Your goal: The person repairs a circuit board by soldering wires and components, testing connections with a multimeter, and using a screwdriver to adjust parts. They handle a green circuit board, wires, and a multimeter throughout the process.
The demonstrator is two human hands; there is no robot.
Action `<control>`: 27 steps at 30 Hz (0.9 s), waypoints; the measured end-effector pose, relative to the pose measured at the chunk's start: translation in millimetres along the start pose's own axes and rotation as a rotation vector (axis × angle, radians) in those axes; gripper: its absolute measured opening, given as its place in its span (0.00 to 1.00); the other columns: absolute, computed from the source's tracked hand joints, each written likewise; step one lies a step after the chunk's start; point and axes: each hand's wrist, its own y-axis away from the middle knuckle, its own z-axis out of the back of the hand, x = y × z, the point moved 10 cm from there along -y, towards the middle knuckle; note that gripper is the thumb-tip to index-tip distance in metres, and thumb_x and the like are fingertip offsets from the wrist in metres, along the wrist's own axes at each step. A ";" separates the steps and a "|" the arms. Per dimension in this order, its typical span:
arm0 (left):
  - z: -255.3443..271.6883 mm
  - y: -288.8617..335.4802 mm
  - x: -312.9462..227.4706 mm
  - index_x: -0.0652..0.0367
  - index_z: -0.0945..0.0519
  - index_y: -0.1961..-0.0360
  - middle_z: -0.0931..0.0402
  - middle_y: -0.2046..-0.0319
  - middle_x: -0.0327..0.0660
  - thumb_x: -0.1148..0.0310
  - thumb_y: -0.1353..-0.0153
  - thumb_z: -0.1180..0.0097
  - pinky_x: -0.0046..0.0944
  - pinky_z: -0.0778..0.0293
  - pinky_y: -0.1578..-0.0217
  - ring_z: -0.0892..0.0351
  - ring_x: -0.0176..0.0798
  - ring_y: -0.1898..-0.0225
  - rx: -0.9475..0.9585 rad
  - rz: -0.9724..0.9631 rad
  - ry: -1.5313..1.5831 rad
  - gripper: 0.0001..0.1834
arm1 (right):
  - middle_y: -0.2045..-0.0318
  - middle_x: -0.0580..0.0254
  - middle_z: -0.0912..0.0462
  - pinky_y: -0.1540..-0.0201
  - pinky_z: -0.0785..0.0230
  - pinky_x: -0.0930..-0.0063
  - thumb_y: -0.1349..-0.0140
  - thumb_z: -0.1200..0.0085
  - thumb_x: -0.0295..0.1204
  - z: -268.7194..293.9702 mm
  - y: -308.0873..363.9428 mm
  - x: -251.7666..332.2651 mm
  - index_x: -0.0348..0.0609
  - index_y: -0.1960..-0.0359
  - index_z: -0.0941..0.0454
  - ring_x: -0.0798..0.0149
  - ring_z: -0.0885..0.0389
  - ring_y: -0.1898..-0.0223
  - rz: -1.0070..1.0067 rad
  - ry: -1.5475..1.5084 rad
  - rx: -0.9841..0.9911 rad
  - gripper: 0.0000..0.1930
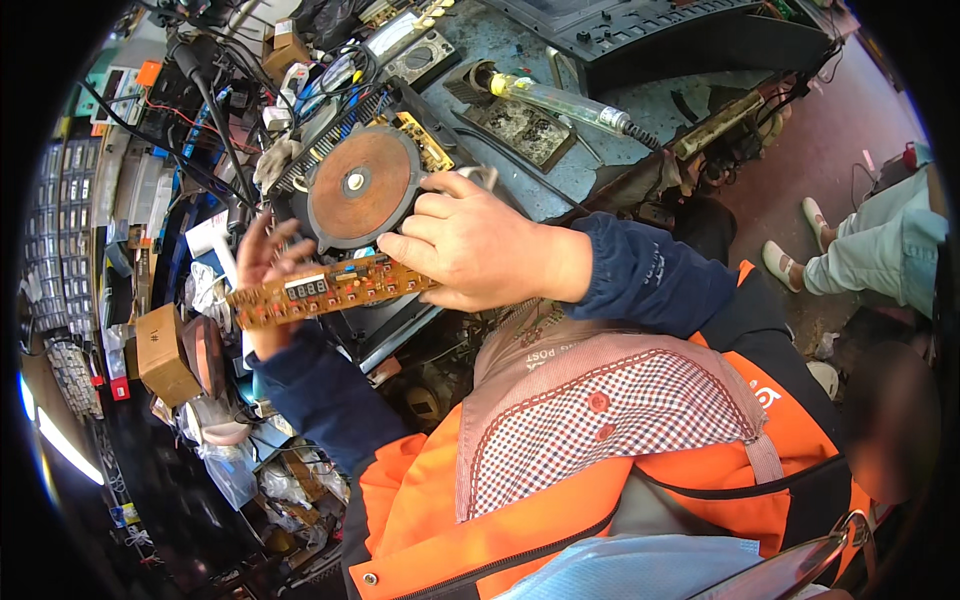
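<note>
A long brown circuit board point(345, 292) with a small digit display and a row of small parts lies across both hands. My right hand point(470, 240) is closed at its right end, with the thumb along the upper edge and the other fingers curled. Behind the board's left end, my left hand point(268, 250) has its fingers raised and spread, blurred by motion; its palm is partly hidden. Just beyond the board sits a round copper-brown coil disc point(362, 185) with a white centre, beside the right fingers. A yellowish circuit board point(425, 142) shows behind the disc.
A multimeter point(420, 58) and a clear tube-shaped tool point(565, 103) over a metal tray point(520, 130) are on the blue bench. Cables and a cardboard box point(167, 355) crowd the left. Another person's legs point(880, 240) show at right.
</note>
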 end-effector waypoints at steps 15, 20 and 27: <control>-30.3 94.8 34.1 0.68 0.26 0.32 0.19 0.38 0.51 0.88 0.36 0.38 0.37 0.14 0.45 0.14 0.39 0.45 0.089 0.277 -0.130 0.30 | 0.60 0.45 0.16 0.53 0.23 0.48 0.35 0.32 0.39 3.0 39.3 -106.7 0.37 0.53 0.15 0.40 0.15 0.56 -0.593 -0.157 -0.088 0.18; -36.5 92.7 16.9 0.67 0.17 0.42 0.13 0.48 0.47 0.85 0.35 0.36 0.37 0.17 0.48 0.13 0.39 0.51 -0.024 0.118 -0.523 0.20 | 0.58 0.43 0.12 0.50 0.21 0.47 0.34 0.37 0.43 -23.6 11.0 -122.9 0.42 0.48 0.13 0.39 0.13 0.53 -0.674 -0.029 0.152 0.20; -29.7 119.4 -21.3 0.65 0.12 0.53 0.13 0.50 0.48 0.80 0.38 0.31 0.44 0.24 0.41 0.15 0.45 0.47 -0.283 -0.305 -0.887 0.11 | 0.61 0.42 0.10 0.49 0.21 0.46 0.42 0.40 0.32 -25.0 -0.4 -136.9 0.42 0.56 0.11 0.37 0.12 0.54 -0.760 -0.041 0.273 0.15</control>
